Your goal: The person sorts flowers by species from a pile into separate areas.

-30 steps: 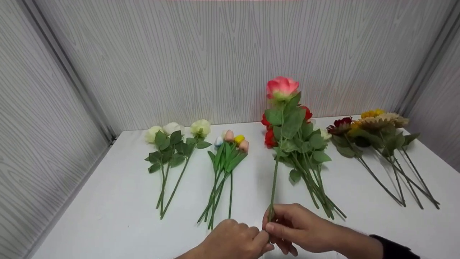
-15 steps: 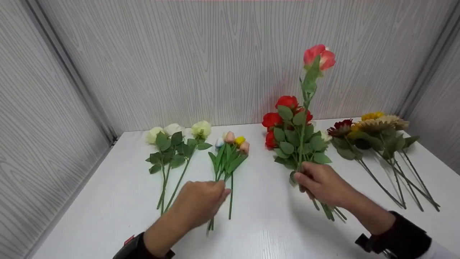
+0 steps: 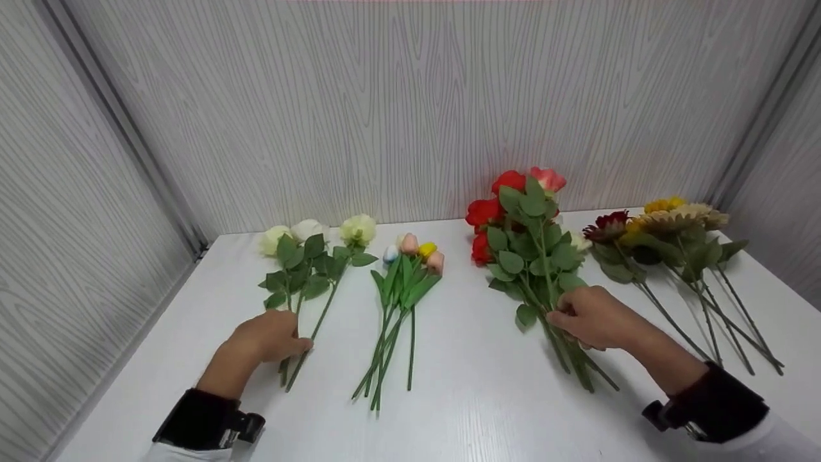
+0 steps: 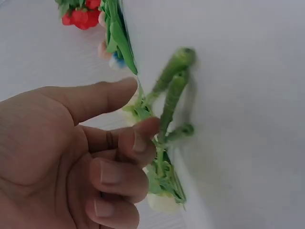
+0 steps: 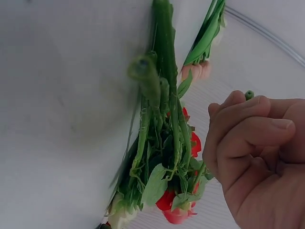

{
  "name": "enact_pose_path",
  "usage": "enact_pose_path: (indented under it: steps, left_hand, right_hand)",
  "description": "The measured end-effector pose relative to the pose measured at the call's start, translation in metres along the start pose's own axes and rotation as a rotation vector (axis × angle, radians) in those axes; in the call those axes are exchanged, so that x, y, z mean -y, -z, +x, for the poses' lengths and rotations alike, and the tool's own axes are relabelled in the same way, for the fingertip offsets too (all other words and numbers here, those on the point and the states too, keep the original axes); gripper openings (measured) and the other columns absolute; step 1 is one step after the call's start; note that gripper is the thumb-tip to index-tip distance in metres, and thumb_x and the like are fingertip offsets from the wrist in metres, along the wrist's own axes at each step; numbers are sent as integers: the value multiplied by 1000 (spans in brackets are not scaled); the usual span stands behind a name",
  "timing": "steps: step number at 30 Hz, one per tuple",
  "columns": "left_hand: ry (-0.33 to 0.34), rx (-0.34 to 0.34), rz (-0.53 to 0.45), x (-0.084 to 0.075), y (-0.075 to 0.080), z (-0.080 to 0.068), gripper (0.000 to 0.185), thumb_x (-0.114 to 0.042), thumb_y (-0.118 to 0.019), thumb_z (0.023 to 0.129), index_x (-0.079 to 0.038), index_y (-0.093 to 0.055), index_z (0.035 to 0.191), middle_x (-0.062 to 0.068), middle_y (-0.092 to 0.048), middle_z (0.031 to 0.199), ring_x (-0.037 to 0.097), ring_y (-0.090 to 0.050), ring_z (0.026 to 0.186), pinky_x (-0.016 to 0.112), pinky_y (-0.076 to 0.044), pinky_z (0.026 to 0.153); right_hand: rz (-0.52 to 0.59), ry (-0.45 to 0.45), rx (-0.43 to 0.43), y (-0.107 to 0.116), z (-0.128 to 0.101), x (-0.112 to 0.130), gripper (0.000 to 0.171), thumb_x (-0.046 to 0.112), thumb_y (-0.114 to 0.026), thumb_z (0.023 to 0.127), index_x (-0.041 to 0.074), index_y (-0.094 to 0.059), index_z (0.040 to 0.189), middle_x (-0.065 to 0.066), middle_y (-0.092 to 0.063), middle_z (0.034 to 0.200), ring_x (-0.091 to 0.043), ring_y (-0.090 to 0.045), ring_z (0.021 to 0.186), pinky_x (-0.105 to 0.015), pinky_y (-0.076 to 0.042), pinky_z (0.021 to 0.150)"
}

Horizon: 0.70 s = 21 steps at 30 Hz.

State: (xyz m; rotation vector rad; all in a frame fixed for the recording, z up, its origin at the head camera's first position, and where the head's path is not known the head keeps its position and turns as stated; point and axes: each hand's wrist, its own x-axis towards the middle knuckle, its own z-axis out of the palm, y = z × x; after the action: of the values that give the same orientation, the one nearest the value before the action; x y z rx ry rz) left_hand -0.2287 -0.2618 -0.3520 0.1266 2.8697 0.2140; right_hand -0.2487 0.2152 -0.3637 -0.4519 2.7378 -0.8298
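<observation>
Resting on the white table [image 3: 462,410], four flower bunches lie side by side, heads far, stems running toward the near edge. The left hand [image 3: 269,337] sits at the near end of the white roses [image 3: 308,269], the leftmost bunch. Their long axis runs near to far, tilted slightly right at the head end. The hand lies across the stems; the left wrist view shows the fingers [image 4: 136,143] curled, one fingertip touching a green stem, thumb extended above. Whether a stem is actually pinched cannot be told. Stem ends lie just beyond the fingertips.

The right hand [image 3: 593,317] is on the red roses [image 3: 519,237], third bunch from the left, with fingers curled over the stems at mid-length. In the right wrist view a cut stem end shows between the curled fingers [image 5: 248,138], so one stem is held. A pink rose [image 3: 548,179] lies on top at the far end.

The tulips [image 3: 410,269] lie between both hands, touched by neither. The sunflowers [image 3: 673,221] lie farthest right, apart.
</observation>
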Motion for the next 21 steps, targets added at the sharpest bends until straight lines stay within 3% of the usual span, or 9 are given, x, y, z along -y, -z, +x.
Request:
enact_pose_path:
  steps: [5, 11, 15, 21]
  left_hand:
    - [-38, 68, -41, 8, -5, 2, 24, -23, -62, 83, -7, -55, 68, 1, -51, 62, 15, -45, 55, 28, -35, 49]
    - [-62, 42, -7, 3, -6, 4, 25, -22, -55, 79, -12, -45, 59, -1, -41, 57, 15, -38, 51, 28, -30, 47]
    - [-78, -53, 1, -2, -6, 6, 29, -27, -49, 83, -14, -42, 58, -1, -41, 55, 15, -39, 50, 30, -31, 47]
    - [-106, -327, 7, -13, -4, 8, 28, -25, -45, 85, -15, -42, 59, -3, -39, 51, 14, -36, 46, 29, -29, 44]
  right_hand:
    - [-15, 15, 19, -2, -1, -3, 29, 27, -56, 91, 6, -57, 71, 3, -46, 48, -10, -41, 36, -29, -39, 43]
    - [-19, 21, 31, -3, -2, -2, 34, 31, -57, 91, 6, -59, 68, 3, -47, 48, -10, -40, 37, -29, -38, 40]
    - [-35, 20, 11, -3, -3, 0, 34, 34, -57, 91, 7, -60, 70, 4, -44, 47, -11, -41, 37, -30, -38, 41]
    - [-70, 53, -98, -4, -4, 8, 32, 36, -58, 90, 9, -60, 72, 5, -38, 50, -11, -41, 46, -29, -36, 49]
